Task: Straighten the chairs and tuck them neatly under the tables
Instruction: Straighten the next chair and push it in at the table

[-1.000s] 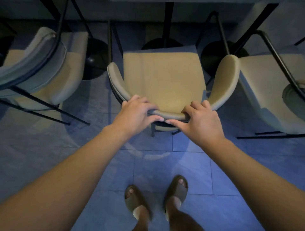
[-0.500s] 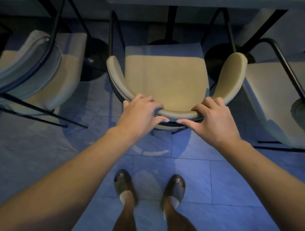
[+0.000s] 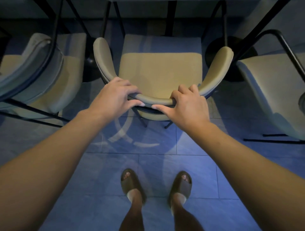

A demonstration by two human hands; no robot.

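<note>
A: Hands gripped the backrest — left hand (image 3: 115, 97), right hand (image 3: 186, 105), fingers curled over the middle chair (image 3: 160, 72).
B: Seat front sat under the surface (image 3: 165, 0) (partly tucked); neighbouring chairs looked askew, undone.

side chairs (image 3: 41, 79) (image 3: 272, 92) flank middle chair (image 3: 160, 74); narrow floor gaps between.

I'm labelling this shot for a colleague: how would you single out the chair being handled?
Find the table edge along the top, with three beige chairs lined up below it. The middle chair is the one: both hands, left hand and right hand, grip its curved backrest; its neighbours are untouched.
</note>
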